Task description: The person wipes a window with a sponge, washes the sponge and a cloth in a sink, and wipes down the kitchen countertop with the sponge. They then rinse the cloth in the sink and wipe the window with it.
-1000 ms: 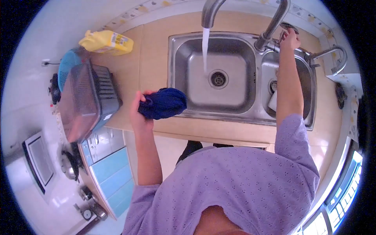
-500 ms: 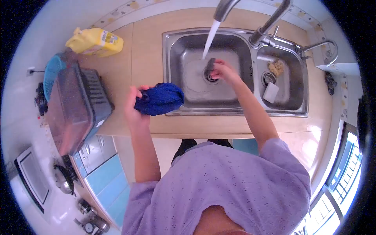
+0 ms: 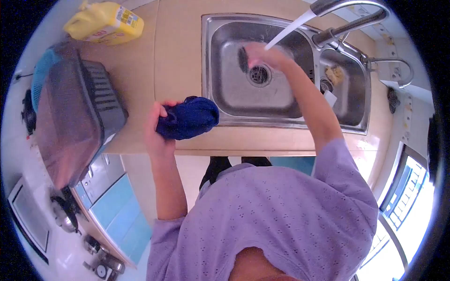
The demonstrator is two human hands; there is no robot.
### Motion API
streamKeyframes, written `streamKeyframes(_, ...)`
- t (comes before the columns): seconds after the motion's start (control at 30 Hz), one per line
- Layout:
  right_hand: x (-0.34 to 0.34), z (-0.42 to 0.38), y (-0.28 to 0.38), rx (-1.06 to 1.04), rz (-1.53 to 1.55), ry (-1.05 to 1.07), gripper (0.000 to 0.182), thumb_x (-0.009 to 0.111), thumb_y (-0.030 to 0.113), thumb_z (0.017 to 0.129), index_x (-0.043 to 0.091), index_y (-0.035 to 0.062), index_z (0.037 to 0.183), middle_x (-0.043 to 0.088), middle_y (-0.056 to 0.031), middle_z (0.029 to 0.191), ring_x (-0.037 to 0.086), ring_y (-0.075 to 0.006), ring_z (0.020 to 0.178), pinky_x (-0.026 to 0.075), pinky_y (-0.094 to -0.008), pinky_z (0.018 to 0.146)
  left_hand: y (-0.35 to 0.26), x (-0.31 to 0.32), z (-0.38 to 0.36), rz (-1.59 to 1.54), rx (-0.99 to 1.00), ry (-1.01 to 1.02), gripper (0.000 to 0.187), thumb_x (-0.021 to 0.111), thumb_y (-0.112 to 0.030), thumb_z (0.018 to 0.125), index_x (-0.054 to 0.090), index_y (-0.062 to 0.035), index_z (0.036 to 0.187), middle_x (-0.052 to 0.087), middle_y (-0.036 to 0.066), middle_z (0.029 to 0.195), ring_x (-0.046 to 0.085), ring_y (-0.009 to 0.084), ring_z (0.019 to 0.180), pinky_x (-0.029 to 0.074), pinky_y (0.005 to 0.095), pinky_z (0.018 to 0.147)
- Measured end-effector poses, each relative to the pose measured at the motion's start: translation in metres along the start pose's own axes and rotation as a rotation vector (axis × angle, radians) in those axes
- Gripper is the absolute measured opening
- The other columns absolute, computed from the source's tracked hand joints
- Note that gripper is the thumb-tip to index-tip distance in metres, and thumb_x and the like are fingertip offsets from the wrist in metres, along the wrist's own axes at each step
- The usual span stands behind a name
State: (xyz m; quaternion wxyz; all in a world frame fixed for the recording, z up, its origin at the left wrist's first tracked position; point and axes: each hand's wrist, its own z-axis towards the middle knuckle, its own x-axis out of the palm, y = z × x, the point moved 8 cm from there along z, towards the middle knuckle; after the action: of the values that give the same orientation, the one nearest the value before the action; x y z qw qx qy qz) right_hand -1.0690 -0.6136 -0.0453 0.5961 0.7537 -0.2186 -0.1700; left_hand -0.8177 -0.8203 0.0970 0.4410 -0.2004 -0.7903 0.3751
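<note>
My left hand (image 3: 159, 124) is wrapped round a bunched dark blue cloth (image 3: 190, 118), held over the counter at the sink's front left edge. Inside the large sink basin (image 3: 229, 96), my right hand (image 3: 262, 54) grips a dark grey oblong pad (image 3: 243, 59). The hand is blurred by motion, above and behind the round drain (image 3: 259, 75). Water (image 3: 290, 30) runs from the faucet (image 3: 347, 5) in a slanting stream that meets the back of the right hand.
The smaller basin (image 3: 350, 105) on the right holds a tan sponge-like piece (image 3: 334, 75) and a white block (image 3: 330, 98). A yellow jug (image 3: 105, 22) lies on the counter at back left. Nearer, a grey crate (image 3: 104, 96) stands by a blue basket (image 3: 42, 75).
The view has shifted, so the sink sits higher in it. My right hand has moved from over the drain into the water stream, still holding the pad. My left hand keeps the cloth.
</note>
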Motion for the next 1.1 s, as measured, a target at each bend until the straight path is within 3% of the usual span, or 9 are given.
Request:
streamKeyframes(0.03,-0.007,-0.028,-0.002,0.150,0.071,-0.050,0.020,0.059,0.021,0.075,0.054,0.0050,0.086,0.060,-0.0015,0.079,0.057,-0.0102,0.068,0.047,-0.0234,0.064,0.000,-0.002,0.003,0.002,-0.005,0.008,0.027,0.046,-0.023,0.092,0.043,-0.0086,0.070,0.060,0.016,0.092,0.056,0.0321,0.098,0.041,0.0445,0.090)
streamKeyframes(0.2,-0.042,-0.087,-0.061,0.457,-0.189,-0.182,0.021,0.060,0.021,0.073,0.055,0.0066,0.088,0.059,-0.0007,0.079,0.057,-0.0107,0.067,0.047,-0.0236,0.064,-0.004,-0.008,0.008,0.002,-0.014,0.024,0.027,0.046,-0.022,0.092,0.043,-0.0081,0.070,0.060,0.017,0.092,0.057,0.0317,0.097,0.041,0.0437,0.090)
streamKeyframes(0.3,-0.024,-0.048,-0.050,0.369,-0.108,-0.125,0.024,0.060,0.023,0.076,0.056,0.0057,0.091,0.060,-0.0016,0.084,0.058,-0.0119,0.070,0.049,-0.0256,0.066,-0.009,-0.007,0.009,0.037,-0.006,0.027,0.027,0.045,-0.022,0.092,0.043,-0.0081,0.069,0.060,0.017,0.092,0.057,0.0318,0.096,0.042,0.0438,0.090)
streamKeyframes(0.43,0.000,0.026,-0.073,0.402,0.172,-0.266,0.033,0.058,0.034,0.082,0.058,0.0055,0.100,0.061,-0.0075,0.090,0.060,-0.0187,0.076,0.053,-0.0357,0.074,-0.010,-0.011,0.009,0.066,-0.005,0.030,0.027,0.047,-0.023,0.091,0.043,-0.0082,0.069,0.061,0.017,0.090,0.058,0.0325,0.095,0.042,0.0449,0.089)
streamKeyframes(0.53,0.025,0.046,-0.059,0.377,0.801,-0.431,0.032,0.056,0.032,0.085,0.057,0.0042,0.101,0.061,-0.0113,0.094,0.061,-0.0249,0.078,0.053,-0.0434,0.076,-0.012,-0.009,0.006,0.087,0.001,0.034,0.028,0.049,-0.024,0.090,0.043,-0.0081,0.069,0.060,0.017,0.089,0.058,0.0332,0.095,0.042,0.0460,0.089)
streamKeyframes(0.63,0.039,0.050,-0.083,0.265,1.135,-0.386,0.029,0.053,0.028,0.087,0.056,0.0031,0.101,0.061,-0.0144,0.095,0.061,-0.0295,0.082,0.052,-0.0491,0.077,-0.014,-0.009,0.005,0.076,0.004,0.032,0.027,0.050,-0.024,0.089,0.043,-0.0077,0.069,0.060,0.018,0.090,0.058,0.0340,0.095,0.042,0.0467,0.088)
streamKeyframes(0.77,0.029,0.012,-0.116,0.316,0.943,-0.537,0.029,0.053,0.029,0.087,0.057,0.0031,0.099,0.061,-0.0158,0.092,0.062,-0.0305,0.080,0.053,-0.0485,0.076,-0.017,-0.004,0.002,0.065,0.013,0.029,0.025,0.049,-0.022,0.089,0.044,-0.0068,0.070,0.060,0.018,0.090,0.058,0.0342,0.094,0.043,0.0466,0.088)
streamKeyframes(0.97,0.017,-0.011,-0.098,0.377,0.911,-0.356,0.028,0.061,0.026,0.079,0.058,0.0026,0.093,0.062,-0.0146,0.084,0.063,-0.0314,0.076,0.054,-0.0453,0.071,-0.004,0.000,0.006,0.080,-0.013,0.041,0.022,0.048,-0.017,0.089,0.047,-0.0048,0.071,0.060,0.019,0.091,0.058,0.0336,0.093,0.044,0.0442,0.086)
streamKeyframes(1.1,-0.028,-0.024,-0.114,0.422,0.040,-0.697,0.025,0.058,0.023,0.077,0.060,0.0020,0.091,0.063,-0.0187,0.079,0.063,-0.0347,0.080,0.051,-0.0435,0.073,-0.001,0.012,0.010,0.048,-0.015,0.079,0.024,0.048,-0.017,0.089,0.047,-0.0040,0.069,0.061,0.020,0.089,0.059,0.0332,0.091,0.045,0.0422,0.085)
